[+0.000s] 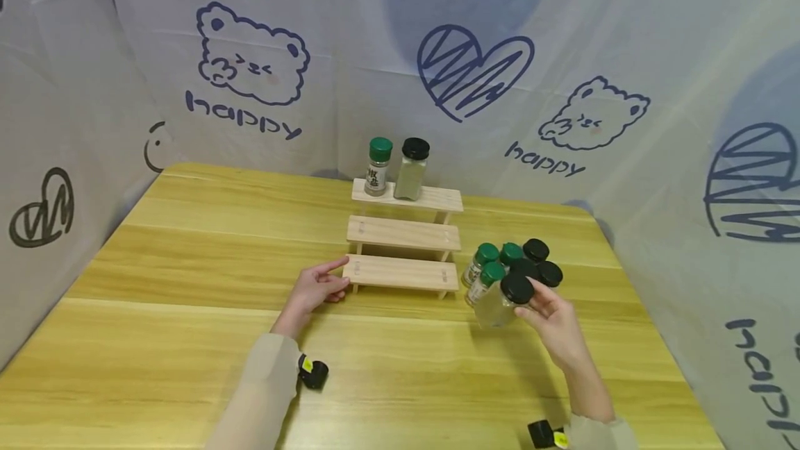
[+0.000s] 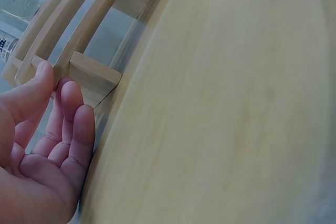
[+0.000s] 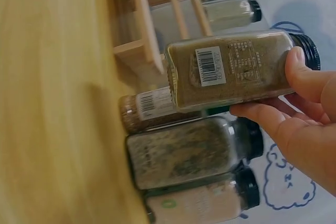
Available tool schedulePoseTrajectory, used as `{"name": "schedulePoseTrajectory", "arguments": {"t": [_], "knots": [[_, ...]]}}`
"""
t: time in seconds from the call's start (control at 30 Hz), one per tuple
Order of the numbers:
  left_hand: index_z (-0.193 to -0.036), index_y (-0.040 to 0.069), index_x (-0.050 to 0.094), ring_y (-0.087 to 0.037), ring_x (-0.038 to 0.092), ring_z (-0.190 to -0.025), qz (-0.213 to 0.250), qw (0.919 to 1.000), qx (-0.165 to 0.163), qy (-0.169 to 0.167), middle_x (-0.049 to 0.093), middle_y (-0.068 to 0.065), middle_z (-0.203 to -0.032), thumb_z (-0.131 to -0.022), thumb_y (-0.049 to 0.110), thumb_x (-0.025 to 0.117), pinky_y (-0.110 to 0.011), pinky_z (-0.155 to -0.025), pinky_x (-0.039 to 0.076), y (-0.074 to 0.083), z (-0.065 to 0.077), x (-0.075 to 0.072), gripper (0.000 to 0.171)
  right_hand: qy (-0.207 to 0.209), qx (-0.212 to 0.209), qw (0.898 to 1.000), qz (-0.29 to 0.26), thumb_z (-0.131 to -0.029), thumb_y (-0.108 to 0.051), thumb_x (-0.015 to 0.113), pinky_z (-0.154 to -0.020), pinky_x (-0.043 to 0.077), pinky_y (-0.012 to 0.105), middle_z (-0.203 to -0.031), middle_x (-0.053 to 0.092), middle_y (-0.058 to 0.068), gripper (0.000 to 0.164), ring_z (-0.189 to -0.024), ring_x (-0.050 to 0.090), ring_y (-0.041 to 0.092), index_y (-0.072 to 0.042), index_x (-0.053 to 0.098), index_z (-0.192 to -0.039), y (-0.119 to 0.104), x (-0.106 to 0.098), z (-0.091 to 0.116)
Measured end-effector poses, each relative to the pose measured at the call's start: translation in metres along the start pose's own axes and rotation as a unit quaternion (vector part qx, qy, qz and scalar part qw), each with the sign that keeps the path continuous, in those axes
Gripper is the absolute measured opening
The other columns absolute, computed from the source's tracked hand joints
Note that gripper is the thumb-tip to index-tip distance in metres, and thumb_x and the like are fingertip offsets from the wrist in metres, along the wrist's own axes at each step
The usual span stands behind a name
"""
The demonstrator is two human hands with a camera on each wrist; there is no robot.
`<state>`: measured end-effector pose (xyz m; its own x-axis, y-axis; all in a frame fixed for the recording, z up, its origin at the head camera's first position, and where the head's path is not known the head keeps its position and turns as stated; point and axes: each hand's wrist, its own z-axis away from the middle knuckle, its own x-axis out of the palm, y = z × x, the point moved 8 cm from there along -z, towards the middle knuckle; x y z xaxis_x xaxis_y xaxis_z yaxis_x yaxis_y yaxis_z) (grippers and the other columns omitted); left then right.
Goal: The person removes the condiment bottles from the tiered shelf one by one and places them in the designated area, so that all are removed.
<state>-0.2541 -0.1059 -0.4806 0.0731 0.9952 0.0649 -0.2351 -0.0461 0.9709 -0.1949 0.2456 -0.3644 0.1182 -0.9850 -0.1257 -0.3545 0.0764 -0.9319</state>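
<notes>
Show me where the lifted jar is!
In the head view, the lifted jar is right of centre, in the right hand, close to the green-capped bottles and right of the wooden rack.

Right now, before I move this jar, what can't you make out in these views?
Right wrist: fine print on the held jar, too small and blurred to read.
Head: body of the black-lidded jar just behind, hidden by the held jar.
Left wrist: lid of the pale jar, cut off by the left edge.
Right wrist: lower side of the lowest jar, cut off by the bottom edge.
</notes>
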Motion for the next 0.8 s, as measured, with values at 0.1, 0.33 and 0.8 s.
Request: {"name": "schedulePoseTrajectory", "arguments": {"t": [0.1, 0.33, 0.8], "knots": [[-0.127, 0.002, 0.048, -0.012, 0.058, -0.059, 0.001, 1.0, 0.001, -0.001, 0.065, -0.014, -0.083, -0.083, 0.002, 0.062, -0.025, -0.059, 0.051, 0.0, 0.0, 0.0, 0.046, 0.012, 0.039, 0.999, 0.028, -0.074, 0.024, 0.054, -0.068, 0.048, 0.016, -0.101, 0.06, -0.013, 0.047, -0.088, 0.058, 0.003, 0.022, 0.039, -0.119, 0.008, 0.0, 0.002], [-0.127, 0.003, 0.049, -0.012, 0.058, -0.058, 0.001, 1.0, -0.005, 0.003, 0.065, -0.014, -0.082, -0.083, 0.001, 0.061, -0.025, -0.059, 0.051, -0.001, 0.0, 0.0, 0.045, 0.005, 0.103, 0.991, 0.083, -0.077, 0.019, 0.055, -0.073, 0.047, 0.017, -0.112, 0.054, 0.02, 0.049, -0.091, 0.055, -0.001, 0.019, 0.037, -0.123, 0.027, 0.002, 0.005], [-0.127, 0.003, 0.048, -0.012, 0.058, -0.058, -0.003, 1.0, -0.001, 0.003, 0.066, -0.014, -0.082, -0.084, 0.002, 0.06, -0.026, -0.059, 0.051, 0.0, 0.001, 0.0, 0.045, 0.003, 0.128, 0.988, 0.087, -0.077, 0.022, 0.052, -0.073, 0.046, 0.015, -0.116, 0.041, 0.041, 0.053, -0.089, 0.053, -0.005, 0.019, 0.033, -0.126, 0.045, 0.008, 0.005]]}}
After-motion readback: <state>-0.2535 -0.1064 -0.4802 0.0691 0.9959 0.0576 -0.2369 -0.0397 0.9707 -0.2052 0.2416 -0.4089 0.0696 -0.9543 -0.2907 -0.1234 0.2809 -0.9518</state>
